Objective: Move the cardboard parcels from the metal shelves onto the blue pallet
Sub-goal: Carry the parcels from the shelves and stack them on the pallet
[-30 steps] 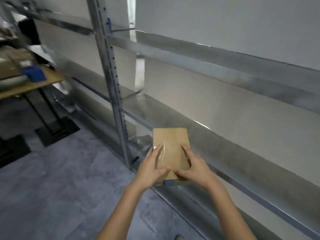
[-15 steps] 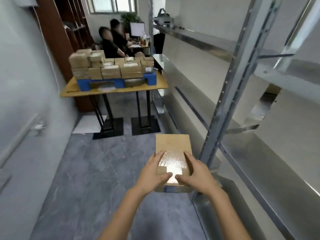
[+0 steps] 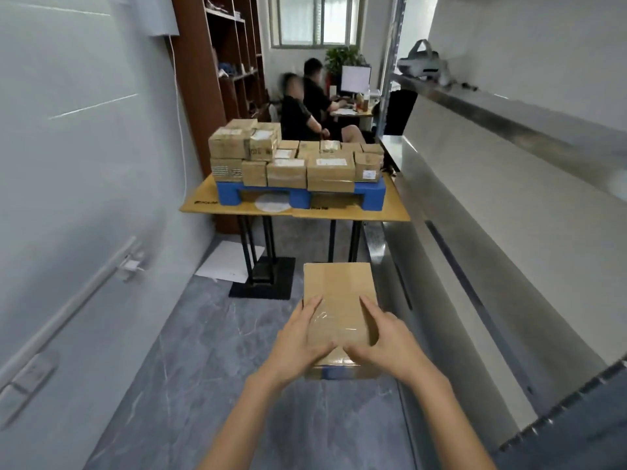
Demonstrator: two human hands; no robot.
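I hold a flat cardboard parcel (image 3: pixel 338 293) with clear tape on top in front of me, above the grey floor. My left hand (image 3: pixel 302 337) grips its near left side and my right hand (image 3: pixel 383 340) grips its near right side, thumbs on top. Ahead, the blue pallet (image 3: pixel 298 195) sits on a wooden table (image 3: pixel 393 213) and carries several stacked cardboard parcels (image 3: pixel 291 161). The metal shelves (image 3: pixel 509 205) run along my right and look bare near me.
A grey wall lines the left side of the narrow aisle. The table's black legs and base plates (image 3: pixel 261 283) stand on the floor ahead, next to a white sheet (image 3: pixel 225 262). Two seated people (image 3: pixel 305 106) work at a desk behind the table. A brown bookcase (image 3: pixel 220 62) stands at back left.
My view has swung left from the shelves toward the aisle and the table with the pallet, which is now nearer. Both hands keep holding the parcel.
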